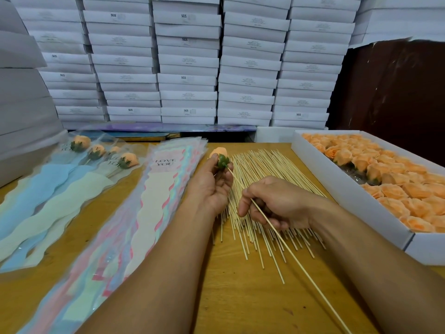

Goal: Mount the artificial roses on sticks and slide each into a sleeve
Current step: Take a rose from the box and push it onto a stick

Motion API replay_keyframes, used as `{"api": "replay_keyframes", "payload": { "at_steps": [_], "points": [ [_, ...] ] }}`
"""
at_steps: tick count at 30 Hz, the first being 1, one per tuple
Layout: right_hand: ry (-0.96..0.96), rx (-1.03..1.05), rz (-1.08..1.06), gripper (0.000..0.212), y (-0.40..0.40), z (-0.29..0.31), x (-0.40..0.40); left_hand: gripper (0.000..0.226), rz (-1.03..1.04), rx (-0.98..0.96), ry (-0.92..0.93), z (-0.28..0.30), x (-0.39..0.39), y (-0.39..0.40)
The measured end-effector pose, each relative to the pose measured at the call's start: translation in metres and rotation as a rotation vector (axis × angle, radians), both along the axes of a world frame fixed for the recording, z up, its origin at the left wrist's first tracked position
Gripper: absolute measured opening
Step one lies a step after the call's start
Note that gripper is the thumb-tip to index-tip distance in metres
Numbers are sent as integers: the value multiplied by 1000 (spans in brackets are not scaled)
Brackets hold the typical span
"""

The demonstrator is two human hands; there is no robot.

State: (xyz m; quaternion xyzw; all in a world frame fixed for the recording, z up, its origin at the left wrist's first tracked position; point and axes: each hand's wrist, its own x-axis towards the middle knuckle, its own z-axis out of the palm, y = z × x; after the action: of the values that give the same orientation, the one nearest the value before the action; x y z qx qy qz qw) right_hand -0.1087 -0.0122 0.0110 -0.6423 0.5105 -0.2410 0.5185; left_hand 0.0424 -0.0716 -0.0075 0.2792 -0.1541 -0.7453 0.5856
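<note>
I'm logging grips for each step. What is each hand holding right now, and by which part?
Left hand holds an orange rose by its green base. Right hand pinches a stick on its upper part, tip at the rose's base.

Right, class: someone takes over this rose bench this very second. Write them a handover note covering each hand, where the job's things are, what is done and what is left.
Left hand: holds an orange rose by its green base.
Right hand: pinches one stick, its tip at the rose's base; not clearly pushed in yet.
Loose sticks lie mid-table; empty sleeves are stacked to the left; the box of roses is on the right.
Done: several sleeved roses lie far left.
Left: seat this stick, sleeve the rose, then work through the box.
</note>
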Motion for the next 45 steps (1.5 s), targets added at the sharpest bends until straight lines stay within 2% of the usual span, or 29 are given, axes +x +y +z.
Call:
{"api": "replay_keyframes", "payload": {
  "at_steps": [20,36,45],
  "points": [
    [16,-10,-5,40,2,1,1,21,-24,6,13,0,1,1],
    [11,2,-12,38,3,2,2,22,-8,-12,-121,0,-1,3],
    [-50,-87,-125,15,0,-2,5,14,41,-41,-193,0,-2,4]
  ]
}}
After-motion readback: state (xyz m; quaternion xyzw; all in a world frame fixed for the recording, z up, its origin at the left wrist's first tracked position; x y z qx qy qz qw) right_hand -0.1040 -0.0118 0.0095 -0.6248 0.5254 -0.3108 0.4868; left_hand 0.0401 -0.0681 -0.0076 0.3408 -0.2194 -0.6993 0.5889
